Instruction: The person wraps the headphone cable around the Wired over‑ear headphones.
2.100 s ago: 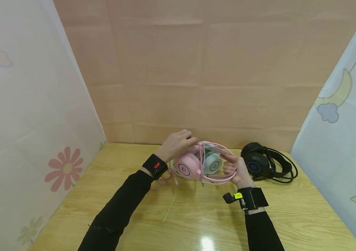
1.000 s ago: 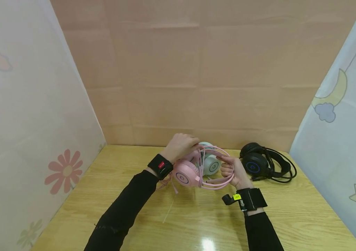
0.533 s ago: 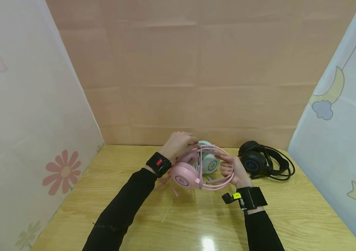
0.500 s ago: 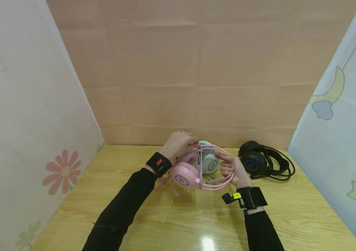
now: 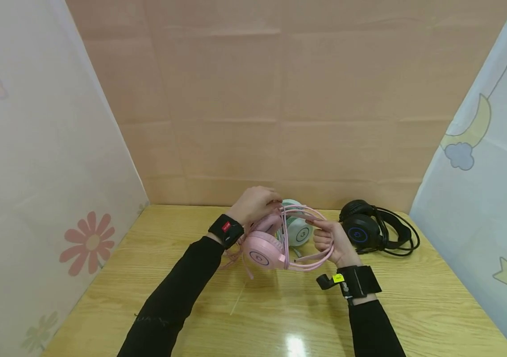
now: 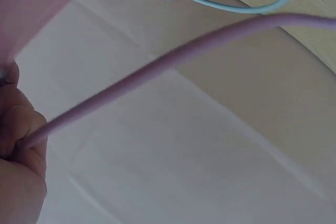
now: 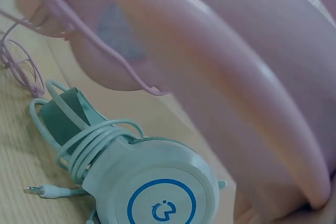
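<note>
My right hand (image 5: pixel 331 243) grips the headband of the pink headphones (image 5: pixel 262 250), its index finger extended along the band. The headphones are held above the table with the ear cups on the left. At the upper ear cup, my left hand (image 5: pixel 255 204) curls its fingers around the pink cable (image 6: pixel 157 66), which runs taut out of the fist in the left wrist view. Several turns of cable wrap the pink headphones. Behind them lie mint-green headphones (image 5: pixel 299 232), with their own cable wound round and a plug (image 7: pixel 50 191) showing in the right wrist view.
Black headphones (image 5: pixel 362 230) with a bundled black cable lie to the right of my right hand. A loose tangle of pink cable (image 7: pixel 21 66) rests on the wooden table (image 5: pixel 253 317). A brown paper wall (image 5: pixel 235 99) closes off the back, and printed white sheets flank both sides.
The pink headphones have come slightly nearer and lower, and more of the mint-green pair shows behind them. Over the last half second both hands stay almost still.
</note>
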